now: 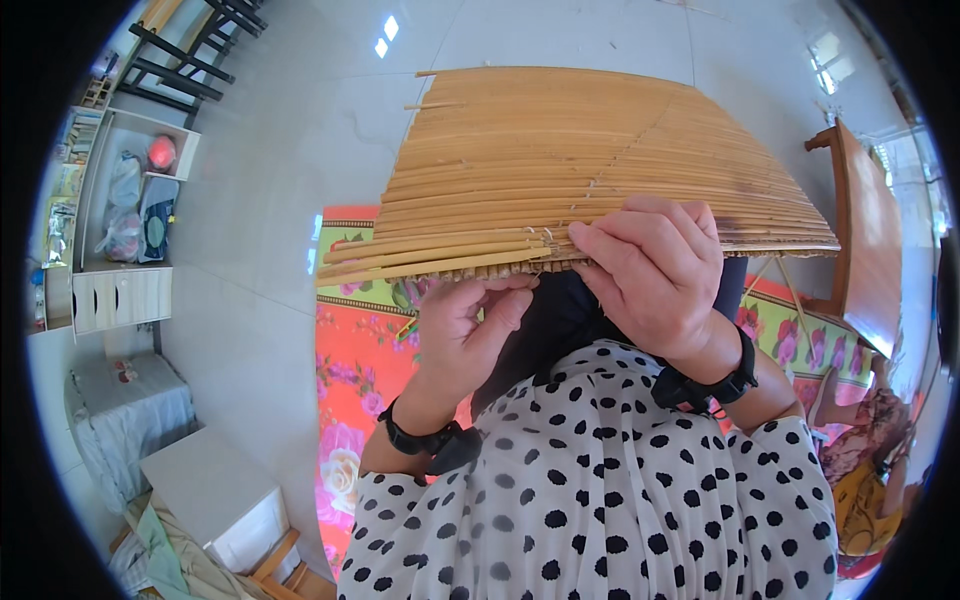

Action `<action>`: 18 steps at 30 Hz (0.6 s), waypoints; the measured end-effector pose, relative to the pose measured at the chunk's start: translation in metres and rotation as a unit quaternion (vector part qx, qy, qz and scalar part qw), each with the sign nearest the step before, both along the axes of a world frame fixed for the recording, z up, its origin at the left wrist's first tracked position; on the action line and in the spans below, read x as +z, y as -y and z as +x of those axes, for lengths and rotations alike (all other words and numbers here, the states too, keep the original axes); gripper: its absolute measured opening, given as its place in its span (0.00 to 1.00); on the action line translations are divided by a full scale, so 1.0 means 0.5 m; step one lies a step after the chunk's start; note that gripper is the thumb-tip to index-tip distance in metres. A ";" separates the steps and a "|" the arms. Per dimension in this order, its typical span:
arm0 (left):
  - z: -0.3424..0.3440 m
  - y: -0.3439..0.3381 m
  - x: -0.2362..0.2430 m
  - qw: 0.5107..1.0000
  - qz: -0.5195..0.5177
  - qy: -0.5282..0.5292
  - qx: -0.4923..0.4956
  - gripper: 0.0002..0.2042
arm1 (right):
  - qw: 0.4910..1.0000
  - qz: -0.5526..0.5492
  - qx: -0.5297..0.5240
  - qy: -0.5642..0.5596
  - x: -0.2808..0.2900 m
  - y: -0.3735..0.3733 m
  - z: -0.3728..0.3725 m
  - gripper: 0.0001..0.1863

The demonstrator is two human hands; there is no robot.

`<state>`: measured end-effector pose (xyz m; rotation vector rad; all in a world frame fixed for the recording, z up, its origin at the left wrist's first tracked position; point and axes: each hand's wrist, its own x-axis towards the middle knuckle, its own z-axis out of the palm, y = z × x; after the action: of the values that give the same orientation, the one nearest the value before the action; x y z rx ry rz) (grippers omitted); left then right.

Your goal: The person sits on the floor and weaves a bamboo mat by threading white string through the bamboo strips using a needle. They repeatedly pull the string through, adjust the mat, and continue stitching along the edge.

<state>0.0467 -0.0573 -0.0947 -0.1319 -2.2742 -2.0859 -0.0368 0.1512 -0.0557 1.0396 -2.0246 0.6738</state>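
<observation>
A broad mat of thin yellow-brown strips, like bamboo or reed (pixel 520 150), slants away in front of me, with short pale stitches running across it. Along its near edge lie lighter, looser strips (pixel 430 262). My right hand (pixel 655 265) is closed on this edge, fingertips on top beside a stitch and the thumb lower down. Just beneath the edge, my left hand (pixel 470 325) is closed, thumb and forefinger pinched together. What they pinch looks thin, perhaps a strand, but is too small to name.
Under the mat spreads a red floral cloth (pixel 370 350). On the left stand a shelf unit (pixel 105 300), a covered stool-like block (pixel 130 400) and a white box (pixel 215 490). A wooden table (pixel 865 240) lies on its side at right, near another person (pixel 870 430).
</observation>
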 end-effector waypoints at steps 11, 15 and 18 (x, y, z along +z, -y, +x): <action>-0.026 -0.005 0.039 0.998 0.024 -0.039 0.035 0.05 | 0.999 0.006 -0.040 0.026 0.045 0.013 -0.035 0.19; -0.055 -0.021 0.083 0.997 0.028 -0.044 0.058 0.05 | 0.998 -0.001 -0.050 0.045 0.074 0.016 -0.064 0.16; -0.081 -0.026 0.109 0.996 0.008 -0.069 0.057 0.05 | 0.996 -0.006 -0.050 0.073 0.095 0.014 -0.085 0.13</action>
<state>0.0064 -0.0443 -0.0400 -0.1388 -2.1334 -1.9727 -0.0795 0.1441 -0.0081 0.8972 -2.1800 0.7276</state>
